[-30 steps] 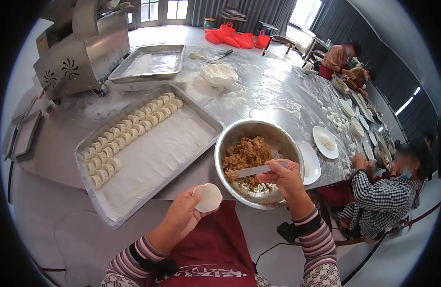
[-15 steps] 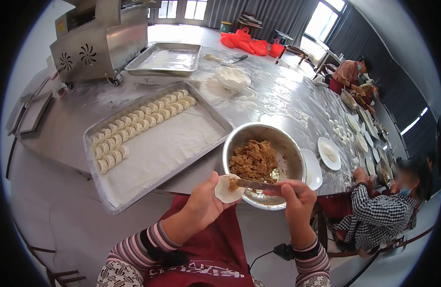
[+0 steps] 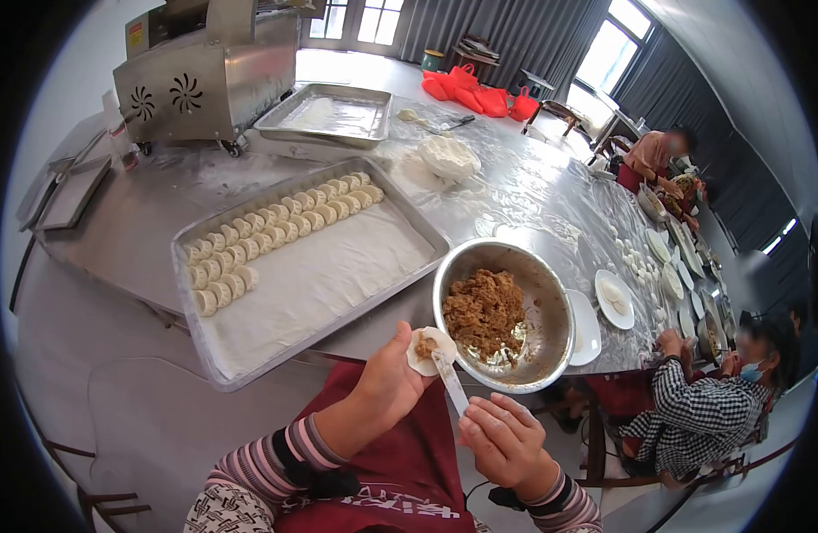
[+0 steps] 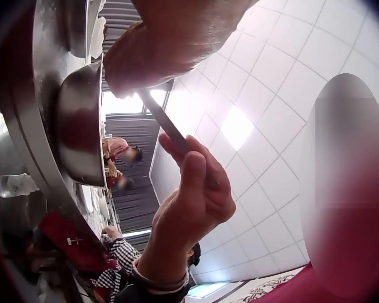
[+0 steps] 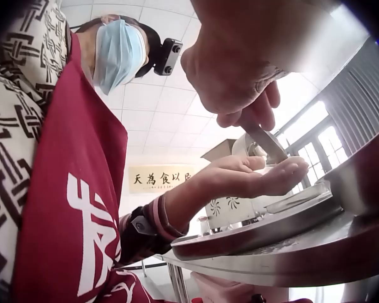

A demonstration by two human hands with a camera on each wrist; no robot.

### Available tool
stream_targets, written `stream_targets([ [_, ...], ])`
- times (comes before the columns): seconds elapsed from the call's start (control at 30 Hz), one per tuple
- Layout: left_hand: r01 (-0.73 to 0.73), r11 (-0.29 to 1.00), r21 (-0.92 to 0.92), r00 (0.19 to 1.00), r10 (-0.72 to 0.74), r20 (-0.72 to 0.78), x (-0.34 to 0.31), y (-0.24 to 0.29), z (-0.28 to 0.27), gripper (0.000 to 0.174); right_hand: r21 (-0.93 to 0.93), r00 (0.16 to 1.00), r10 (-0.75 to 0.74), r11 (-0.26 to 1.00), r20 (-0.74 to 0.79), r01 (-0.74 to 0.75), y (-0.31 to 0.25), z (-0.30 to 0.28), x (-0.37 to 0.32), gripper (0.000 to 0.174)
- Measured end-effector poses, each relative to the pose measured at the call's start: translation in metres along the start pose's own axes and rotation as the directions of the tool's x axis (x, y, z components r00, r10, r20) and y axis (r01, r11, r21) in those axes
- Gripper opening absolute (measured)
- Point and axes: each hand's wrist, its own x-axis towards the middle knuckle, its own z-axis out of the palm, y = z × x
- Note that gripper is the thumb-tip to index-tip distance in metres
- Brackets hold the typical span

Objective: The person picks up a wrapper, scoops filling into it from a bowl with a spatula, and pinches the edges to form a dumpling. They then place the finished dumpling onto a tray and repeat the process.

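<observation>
A round white wrapper lies on the fingers of my left hand, its thumb at the wrapper's edge. Brown filling sits on the wrapper. My right hand pinches the end of a flat metal spatula, whose tip touches the wrapper. In the left wrist view the right hand holds the spatula between thumb and fingers. The right wrist view has the left hand palm up beneath the spatula. Just beyond the hands stands a steel bowl with brown filling.
Left of the bowl is a large tray with rows of folded dumplings. Behind are another tray, a steel machine and a flour heap. White plates stand to the right, where people sit.
The spatula has gone from the bowl to the wrapper, leaving filling there, and now slants toward me. My right hand has moved down and left; the left has risen slightly toward the bowl.
</observation>
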Motion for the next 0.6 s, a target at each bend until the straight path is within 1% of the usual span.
stream_targets([
  [0.07,0.003,1.0,0.009,1.0,-0.003,0.008,-0.003,0.002,0.003,0.05,-0.008,1.0,0.011,1.0,-0.011,-0.011,0.0,-0.001,0.004,0.014],
  [0.17,0.001,0.999,0.034,1.0,-0.002,0.008,-0.005,0.002,0.005,0.05,-0.025,1.0,-0.021,0.999,-0.021,0.02,0.002,0.004,0.01,0.014],
  [0.23,-0.001,0.999,0.036,1.0,0.001,0.009,-0.006,0.003,0.004,0.052,-0.03,0.998,-0.069,0.997,0.0,0.069,0.004,0.01,0.009,0.014],
  [0.37,-0.025,0.997,0.067,0.999,0.028,-0.04,-0.005,0.004,-0.006,0.053,0.021,0.999,-0.048,0.999,0.009,0.048,0.001,0.004,0.005,0.014],
  [0.43,-0.054,0.997,0.046,0.998,0.055,-0.009,-0.005,0.006,-0.011,0.055,0.049,0.995,0.086,0.995,-0.05,-0.083,0.006,-0.003,-0.001,0.013],
  [0.47,-0.044,0.998,0.049,0.999,0.044,-0.001,-0.004,0.006,-0.016,0.055,0.081,0.98,0.17,0.983,-0.1,-0.162,0.013,-0.004,-0.003,0.014],
  [0.5,-0.028,0.998,0.055,1.0,0.028,0.004,-0.006,0.007,-0.017,0.055,0.097,0.942,0.287,0.957,-0.175,-0.274,0.022,0.0,-0.004,0.012],
  [0.57,0.004,0.997,0.075,0.998,0.001,-0.061,-0.01,0.009,-0.015,0.056,0.205,0.827,0.526,0.848,-0.201,-0.489,0.04,0.011,-0.014,0.009],
  [0.6,0.02,0.996,0.086,0.996,-0.013,-0.084,-0.011,0.009,-0.016,0.055,0.202,0.817,0.538,0.841,-0.208,-0.502,0.048,0.016,-0.015,0.009],
])
